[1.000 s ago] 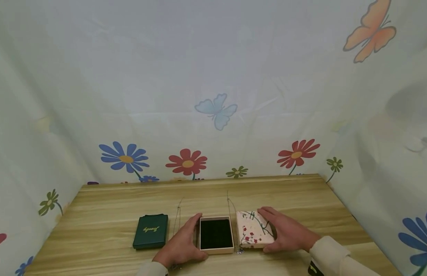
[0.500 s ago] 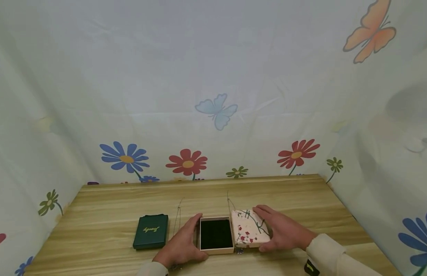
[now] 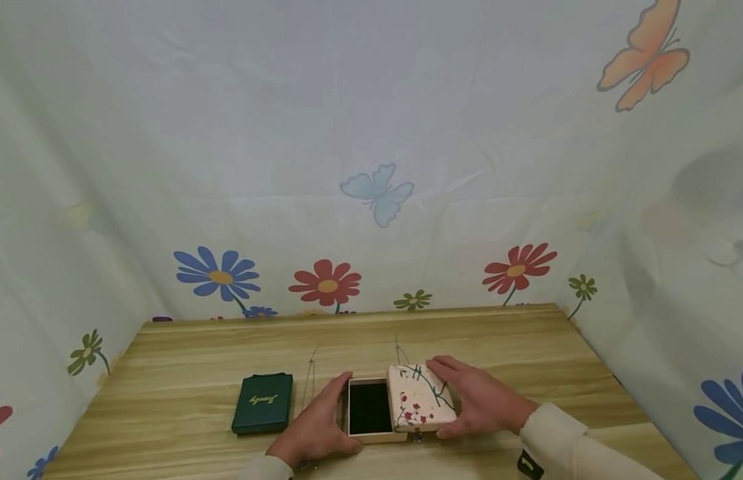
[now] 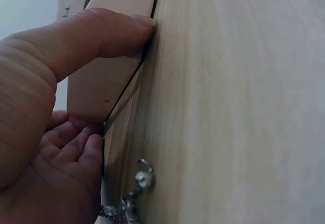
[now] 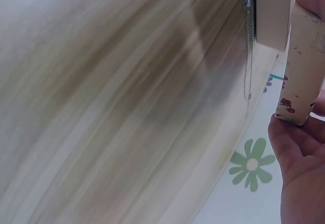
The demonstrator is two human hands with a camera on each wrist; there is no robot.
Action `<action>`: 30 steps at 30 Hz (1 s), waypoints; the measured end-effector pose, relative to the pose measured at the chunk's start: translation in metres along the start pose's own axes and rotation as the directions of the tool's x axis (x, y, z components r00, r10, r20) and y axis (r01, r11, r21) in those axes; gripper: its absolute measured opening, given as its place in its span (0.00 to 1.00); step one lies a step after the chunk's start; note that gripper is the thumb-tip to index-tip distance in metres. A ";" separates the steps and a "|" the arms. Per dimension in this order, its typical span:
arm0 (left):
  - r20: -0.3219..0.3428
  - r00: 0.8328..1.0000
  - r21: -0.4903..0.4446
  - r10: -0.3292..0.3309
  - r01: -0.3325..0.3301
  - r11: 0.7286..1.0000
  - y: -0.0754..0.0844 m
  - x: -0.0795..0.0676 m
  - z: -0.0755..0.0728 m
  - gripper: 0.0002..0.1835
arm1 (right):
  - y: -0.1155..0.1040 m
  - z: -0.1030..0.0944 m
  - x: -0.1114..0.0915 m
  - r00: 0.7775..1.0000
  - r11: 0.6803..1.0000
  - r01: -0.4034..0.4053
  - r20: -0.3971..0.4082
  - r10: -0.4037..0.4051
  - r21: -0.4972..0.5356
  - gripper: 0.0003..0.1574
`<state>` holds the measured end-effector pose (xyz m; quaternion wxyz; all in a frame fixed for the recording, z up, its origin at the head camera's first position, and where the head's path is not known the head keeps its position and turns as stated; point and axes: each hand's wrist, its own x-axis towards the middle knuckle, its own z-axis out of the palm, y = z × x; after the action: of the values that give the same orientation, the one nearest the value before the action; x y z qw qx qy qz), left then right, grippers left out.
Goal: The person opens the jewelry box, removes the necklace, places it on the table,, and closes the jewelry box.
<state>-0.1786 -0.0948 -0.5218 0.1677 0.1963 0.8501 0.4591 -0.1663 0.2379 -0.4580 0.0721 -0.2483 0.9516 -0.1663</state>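
A pink box base (image 3: 369,408) with a dark lining lies on the table in the head view. My left hand (image 3: 317,421) grips its left side, thumb on the near edge and fingers at the far corner. My right hand (image 3: 482,399) holds the floral box lid (image 3: 421,397) by its right part, raised over the right part of the base. In the right wrist view the lid (image 5: 303,66) is apart from the base (image 5: 272,13). One necklace (image 3: 311,373) lies partly behind the left hand. Another necklace (image 3: 399,350) runs behind the lid, its lower end showing below.
A closed dark green box (image 3: 262,403) with gold lettering sits left of the left hand on the wooden table (image 3: 185,373). A patterned curtain (image 3: 275,167) rises behind the table. A dark object with a yellow-green mark (image 3: 530,465) shows beneath the right cuff.
My right hand has carried the floral lid leftward, from beside the box base to over its right part. The left hand has stayed on the base.
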 end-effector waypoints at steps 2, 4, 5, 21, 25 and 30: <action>-0.001 1.000 0.000 0.001 -0.001 1.000 0.000 0.000 0.000 0.67 | -0.003 0.001 0.003 1.000 1.000 0.008 -0.004 -0.008 0.009 0.73; -0.003 1.000 0.001 0.003 -0.003 1.000 0.001 0.000 0.000 0.67 | -0.007 0.002 0.006 1.000 1.000 0.017 -0.004 -0.017 0.009 0.73; -0.003 1.000 0.000 0.004 -0.004 1.000 0.001 0.000 -0.001 0.67 | -0.009 0.003 0.007 1.000 1.000 0.020 -0.002 -0.020 0.010 0.73; -0.007 1.000 0.001 0.029 -0.029 1.000 -0.001 0.000 0.002 0.68 | -0.032 0.018 0.030 0.997 0.996 0.071 0.026 -0.070 -0.044 0.72; 0.006 0.998 -0.012 0.055 -0.055 0.998 -0.001 0.001 0.001 0.69 | -0.036 0.022 0.035 0.994 0.993 0.104 0.023 -0.103 -0.056 0.71; 0.006 0.997 -0.006 0.077 -0.077 0.997 -0.001 0.001 0.002 0.71 | -0.041 0.024 0.040 0.993 0.992 0.113 0.033 -0.112 -0.049 0.70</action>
<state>-0.1790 -0.0933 -0.5235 0.1531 0.2301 0.8400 0.4668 -0.1778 0.1778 -0.4687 0.0709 -0.3057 0.9388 -0.1422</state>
